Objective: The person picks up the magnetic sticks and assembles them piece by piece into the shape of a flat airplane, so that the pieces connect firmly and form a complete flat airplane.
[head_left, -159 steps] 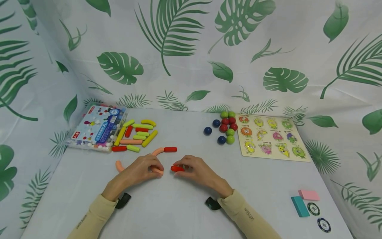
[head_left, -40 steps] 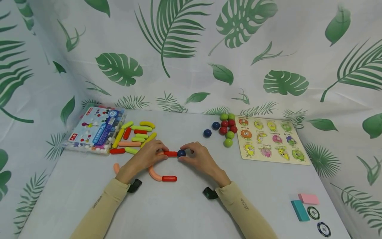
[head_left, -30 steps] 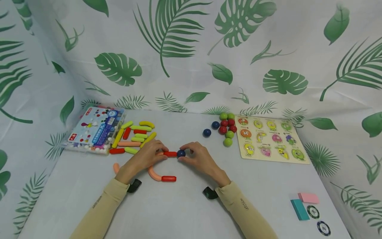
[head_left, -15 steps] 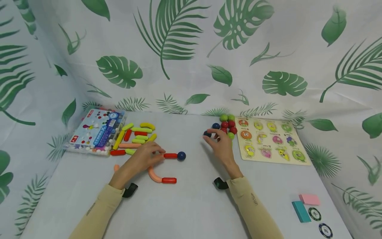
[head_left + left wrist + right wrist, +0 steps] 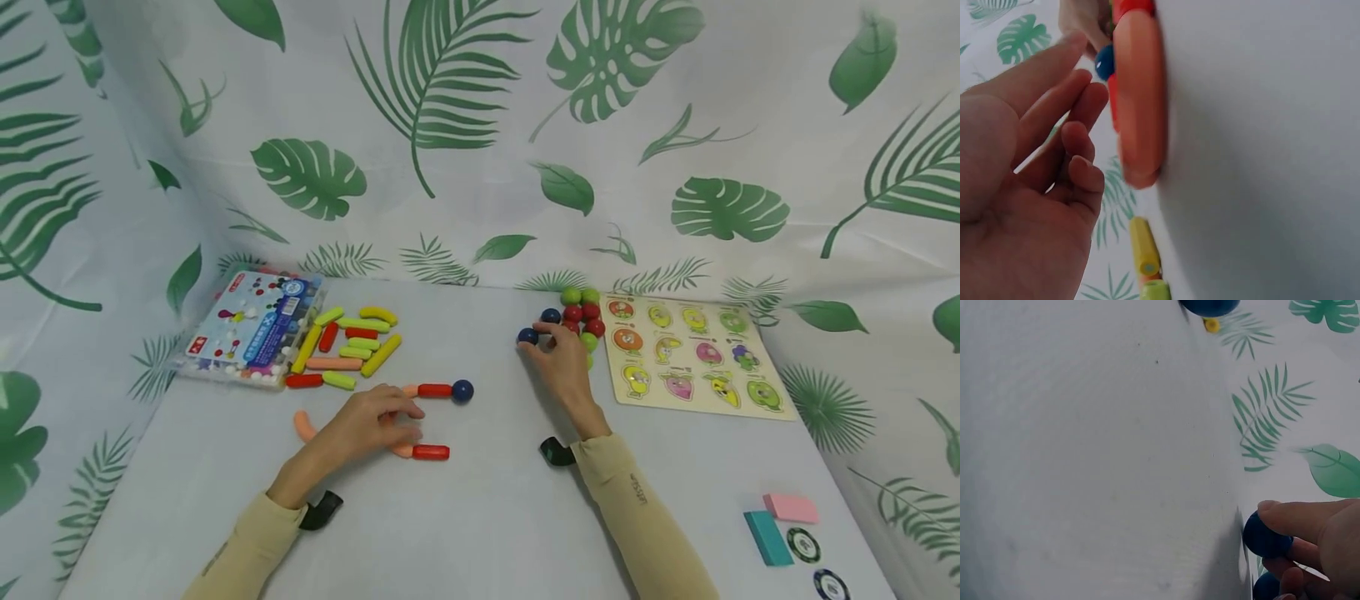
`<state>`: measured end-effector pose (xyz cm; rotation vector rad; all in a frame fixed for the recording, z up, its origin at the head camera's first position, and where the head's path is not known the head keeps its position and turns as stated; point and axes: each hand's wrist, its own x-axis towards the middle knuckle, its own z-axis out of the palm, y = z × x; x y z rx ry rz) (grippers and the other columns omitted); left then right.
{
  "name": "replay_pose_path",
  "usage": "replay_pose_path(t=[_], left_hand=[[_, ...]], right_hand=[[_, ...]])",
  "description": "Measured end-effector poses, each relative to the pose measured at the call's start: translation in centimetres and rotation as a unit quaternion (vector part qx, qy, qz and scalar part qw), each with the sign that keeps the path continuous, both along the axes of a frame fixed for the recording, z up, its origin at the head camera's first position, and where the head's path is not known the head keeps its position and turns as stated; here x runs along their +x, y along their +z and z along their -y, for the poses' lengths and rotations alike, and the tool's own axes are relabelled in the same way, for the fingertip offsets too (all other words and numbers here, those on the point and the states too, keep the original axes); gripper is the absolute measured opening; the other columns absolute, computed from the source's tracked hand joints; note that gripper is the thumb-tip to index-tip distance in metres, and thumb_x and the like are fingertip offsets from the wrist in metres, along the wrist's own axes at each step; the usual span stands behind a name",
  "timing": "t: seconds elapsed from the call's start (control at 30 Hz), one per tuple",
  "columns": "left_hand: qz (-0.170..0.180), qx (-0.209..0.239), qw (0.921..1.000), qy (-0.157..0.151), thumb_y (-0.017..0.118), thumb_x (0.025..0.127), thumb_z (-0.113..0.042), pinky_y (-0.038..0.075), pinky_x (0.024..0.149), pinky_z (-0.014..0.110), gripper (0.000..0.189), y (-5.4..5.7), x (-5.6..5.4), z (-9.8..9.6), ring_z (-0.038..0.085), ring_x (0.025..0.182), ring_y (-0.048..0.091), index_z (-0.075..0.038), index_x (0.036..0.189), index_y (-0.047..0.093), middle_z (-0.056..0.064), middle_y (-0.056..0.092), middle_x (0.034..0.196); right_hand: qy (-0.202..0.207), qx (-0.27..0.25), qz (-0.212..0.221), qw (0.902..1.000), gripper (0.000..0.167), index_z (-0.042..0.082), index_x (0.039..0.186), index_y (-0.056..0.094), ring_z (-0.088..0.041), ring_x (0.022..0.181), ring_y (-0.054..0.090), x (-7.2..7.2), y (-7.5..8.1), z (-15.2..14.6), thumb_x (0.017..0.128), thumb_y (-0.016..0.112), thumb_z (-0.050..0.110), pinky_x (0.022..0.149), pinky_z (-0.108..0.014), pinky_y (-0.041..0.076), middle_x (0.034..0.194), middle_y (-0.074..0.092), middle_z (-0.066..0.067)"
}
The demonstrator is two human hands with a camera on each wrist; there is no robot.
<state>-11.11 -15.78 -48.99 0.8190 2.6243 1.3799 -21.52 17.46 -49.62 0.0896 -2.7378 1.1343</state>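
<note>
My right hand (image 5: 561, 367) pinches a dark blue ball (image 5: 527, 336) between thumb and fingers; the ball is close to the tabletop in the right wrist view. My left hand (image 5: 375, 425) hovers over a curved peach connector tube (image 5: 1140, 94), fingers loosely bent around nothing. From under that hand, two red tubes point right. The farther red tube (image 5: 434, 390) has another dark blue ball (image 5: 462, 391) at its right end; the nearer red tube (image 5: 431, 452) has a bare end. A peach tube end (image 5: 303, 426) shows left of the hand.
Loose yellow, green, red and peach tubes (image 5: 381, 355) lie beside a clear box (image 5: 247, 329) at back left. Red and green balls (image 5: 592, 311) and a third blue ball (image 5: 551, 316) sit by a fruit-picture board (image 5: 693, 354). Blocks (image 5: 768, 537) and chips (image 5: 803, 545) lie at right.
A blue ball was placed against the farther red tube and released. My right hand moved right and back to another blue ball. My left hand left the farther tube and came nearer.
</note>
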Motion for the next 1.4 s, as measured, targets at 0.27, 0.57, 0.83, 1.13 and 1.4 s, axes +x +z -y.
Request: replay_pose_path(t=[0.27,0.57,0.83,1.13,1.4], left_hand=[[-0.001,-0.031,0.9969,-0.073,0.086,0.081,-0.026,0.052,0.084,0.028,0.025,-0.5,0.5,-0.9,0.01,0.095,0.061,-0.015,0.102,0.078,-0.006,0.07,0.102],[0.002,-0.084,0.993,-0.083,0.084,0.085,-0.025,0.053,0.09,0.03,0.019,-0.5,0.5,-1.3,0.005,0.096,0.059,-0.018,0.102,0.079,-0.01,0.07,0.098],[0.012,-0.081,0.9937,-0.077,0.084,0.084,-0.024,0.053,0.085,0.027,0.02,-0.4,0.4,-1.4,0.007,0.093,0.061,-0.018,0.102,0.078,-0.01,0.07,0.097],[0.004,-0.071,0.9945,-0.077,0.083,0.085,-0.026,0.053,0.088,0.028,0.019,-0.5,0.5,-1.7,0.007,0.094,0.062,-0.019,0.102,0.078,-0.01,0.07,0.098],[-0.007,-0.084,0.9935,-0.076,0.084,0.084,-0.027,0.052,0.085,0.027,0.018,-0.3,0.5,-2.2,0.006,0.089,0.06,-0.018,0.099,0.078,-0.008,0.069,0.095]], right_hand=[[0.015,-0.01,0.021,0.9996,0.041,0.008,0.122,0.07,-0.022,0.093,0.054,1.0,-0.6,-0.1,0.088,0.08,0.028,0.074,-0.03,0.042,0.105,0.068,-0.009],[0.073,-0.044,0.035,0.9957,0.037,0.018,0.12,0.07,-0.02,0.087,0.051,5.6,-0.5,-0.7,0.089,0.079,0.036,0.071,-0.026,0.04,0.097,0.063,-0.006],[0.154,-0.06,0.066,0.984,0.036,0.025,0.118,0.07,-0.017,0.086,0.054,10.4,-1.1,0.2,0.086,0.082,0.036,0.072,-0.023,0.043,0.095,0.063,-0.003],[0.242,-0.055,0.057,0.967,0.035,0.025,0.117,0.07,-0.014,0.084,0.055,12.5,-1.5,2.5,0.085,0.083,0.035,0.073,-0.022,0.046,0.094,0.064,0.001],[0.258,-0.058,0.043,0.9633,0.035,0.024,0.115,0.072,-0.013,0.083,0.056,13.0,-1.3,3.7,0.083,0.085,0.034,0.072,-0.023,0.047,0.093,0.065,0.001]])
